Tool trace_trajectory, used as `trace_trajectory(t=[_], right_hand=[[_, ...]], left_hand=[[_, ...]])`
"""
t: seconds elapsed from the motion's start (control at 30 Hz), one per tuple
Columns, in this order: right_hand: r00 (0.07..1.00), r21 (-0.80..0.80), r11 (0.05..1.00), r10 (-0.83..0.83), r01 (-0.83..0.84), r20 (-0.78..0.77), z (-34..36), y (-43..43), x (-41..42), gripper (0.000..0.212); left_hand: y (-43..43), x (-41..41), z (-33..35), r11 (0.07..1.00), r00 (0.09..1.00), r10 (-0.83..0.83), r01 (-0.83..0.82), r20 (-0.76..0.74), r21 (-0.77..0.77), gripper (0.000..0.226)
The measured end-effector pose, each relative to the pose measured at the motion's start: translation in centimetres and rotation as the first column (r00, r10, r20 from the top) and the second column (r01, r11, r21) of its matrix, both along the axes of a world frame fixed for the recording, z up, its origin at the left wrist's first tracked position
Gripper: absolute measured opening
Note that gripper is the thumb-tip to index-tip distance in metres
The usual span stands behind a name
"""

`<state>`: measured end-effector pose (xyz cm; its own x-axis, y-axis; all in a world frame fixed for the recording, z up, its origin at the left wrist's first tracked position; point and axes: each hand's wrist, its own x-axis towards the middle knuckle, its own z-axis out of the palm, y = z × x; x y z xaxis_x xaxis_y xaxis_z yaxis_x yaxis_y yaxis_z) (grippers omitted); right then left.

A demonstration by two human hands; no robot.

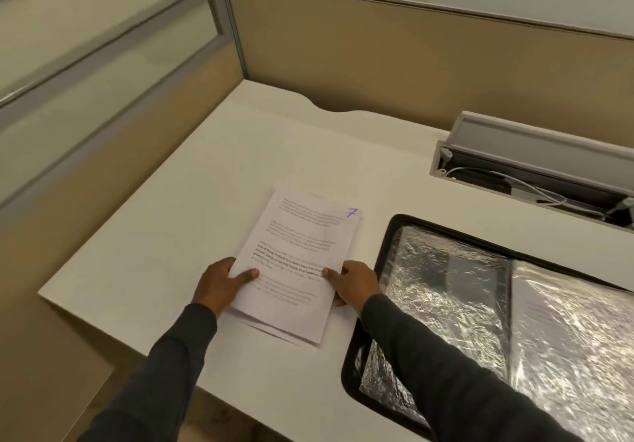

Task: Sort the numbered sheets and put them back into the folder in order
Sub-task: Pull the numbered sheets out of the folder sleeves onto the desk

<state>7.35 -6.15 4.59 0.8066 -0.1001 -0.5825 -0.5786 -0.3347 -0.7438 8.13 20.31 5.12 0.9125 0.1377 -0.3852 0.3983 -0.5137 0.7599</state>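
A stack of printed white sheets (302, 253) lies on the white desk, slightly fanned, with the top sheet marked "7" in blue at its upper right corner. My left hand (223, 282) grips the stack's lower left edge, thumb on top. Opposite it, my right hand (353, 282) holds the lower right edge, thumb pressed on the paper. To the right lies the open folder (456, 290), black-rimmed with crinkled clear plastic sleeves. A printed sheet shows through its right-hand sleeve (562, 321).
The white desk (178, 208) ends in a front edge near my forearms and a left edge. Beige cubicle partitions (377, 57) stand behind and to the left. An open cable tray (528, 170) with white wires sits at the back right.
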Motion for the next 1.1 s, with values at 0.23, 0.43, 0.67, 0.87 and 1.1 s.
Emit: trace_trajectory(t=[0.23,0.43,0.67,0.87,1.1], right_hand=[[0.984,-0.253,0.951,0.160,-0.176,-0.082,-1.4,1.8,0.6,0.039],[0.958,-0.464,0.839,0.274,-0.283,-0.088,-0.4,0.8,0.1,0.057],[0.976,-0.399,0.912,0.167,-0.099,0.140,3.2,-5.4,-5.8,0.036],[0.959,-0.482,0.873,0.071,0.073,0.273,3.2,-14.9,-13.9,0.031],[0.989,-0.672,0.725,-0.099,0.148,0.111,1.7,-22.6,-24.0,0.077]], left_hand=[[0.6,-0.4,-0.8,0.974,0.999,0.007,0.005,-0.053,0.226,0.026],[0.4,-1.3,-1.1,0.933,0.996,0.083,-0.072,-0.018,0.353,0.044],[-5.0,-2.4,0.2,0.865,0.963,-0.053,-0.088,0.264,0.495,0.063],[-16.5,-6.1,-0.1,0.913,0.871,-0.358,0.249,0.337,0.324,0.057],[-29.4,-13.2,-1.9,0.574,0.574,-0.803,0.670,0.162,0.472,0.077]])
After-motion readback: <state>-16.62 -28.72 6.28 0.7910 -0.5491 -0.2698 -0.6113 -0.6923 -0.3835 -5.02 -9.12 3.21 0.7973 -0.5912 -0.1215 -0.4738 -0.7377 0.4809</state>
